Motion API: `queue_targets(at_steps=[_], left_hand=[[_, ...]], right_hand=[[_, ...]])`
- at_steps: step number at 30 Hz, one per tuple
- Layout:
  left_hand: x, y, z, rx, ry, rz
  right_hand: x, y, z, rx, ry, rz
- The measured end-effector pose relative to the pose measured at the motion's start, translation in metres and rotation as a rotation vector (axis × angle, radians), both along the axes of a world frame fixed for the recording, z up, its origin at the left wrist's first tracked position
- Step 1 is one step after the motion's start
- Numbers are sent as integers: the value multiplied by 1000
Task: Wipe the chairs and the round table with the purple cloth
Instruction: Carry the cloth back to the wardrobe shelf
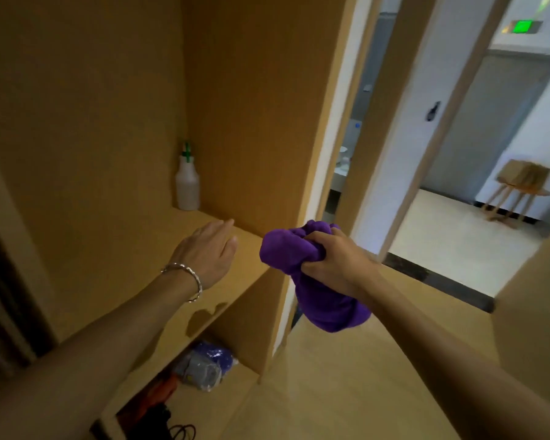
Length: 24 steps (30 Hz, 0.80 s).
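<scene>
1. One right hand (pixel 334 265) is gripping the one purple cloth (pixel 327 312), fingers curling tightly around its bunched middle, just beside the shelf's front corner.
2. One left hand (pixel 208 249), wearing one silver bracelet (pixel 188 277), is reaching over the wooden shelf (pixel 134 281), fingers straight and holding nothing.
3. One white spray bottle (pixel 188 185) is standing upright in the shelf's back corner.
4. One plastic bag (pixel 204 366) is lying on the lower shelf.

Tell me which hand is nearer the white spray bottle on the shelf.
Left. The left hand is over the shelf, in front of the spray bottle; the right hand is beyond the shelf's right side, gripping the purple cloth.
</scene>
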State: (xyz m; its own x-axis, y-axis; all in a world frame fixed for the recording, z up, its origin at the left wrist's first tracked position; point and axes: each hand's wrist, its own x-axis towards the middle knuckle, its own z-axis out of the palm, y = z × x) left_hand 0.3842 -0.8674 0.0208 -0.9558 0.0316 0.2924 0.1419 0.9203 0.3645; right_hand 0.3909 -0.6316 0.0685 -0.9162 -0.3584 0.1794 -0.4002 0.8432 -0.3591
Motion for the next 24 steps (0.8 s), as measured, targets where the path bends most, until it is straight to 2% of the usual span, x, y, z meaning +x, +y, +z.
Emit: queue_targets(at_steps=[7, 13, 16, 19, 24], left_hand=[[-67, -60, -12, 6, 18, 340], [-89, -100, -42, 53, -69, 659], [-72, -108, -56, 80, -95, 840], [-51, -113, -71, 71, -39, 929], [-29, -111, -89, 91, -155, 1031]], right_hand=[[-141, -84, -26, -12, 0, 338], [-242, -148, -50, 39, -73, 602], [-261, -188, -67, 72, -102, 761], [-257, -219, -93, 92, -163, 883], [-248, -246, -142, 230, -243, 949]])
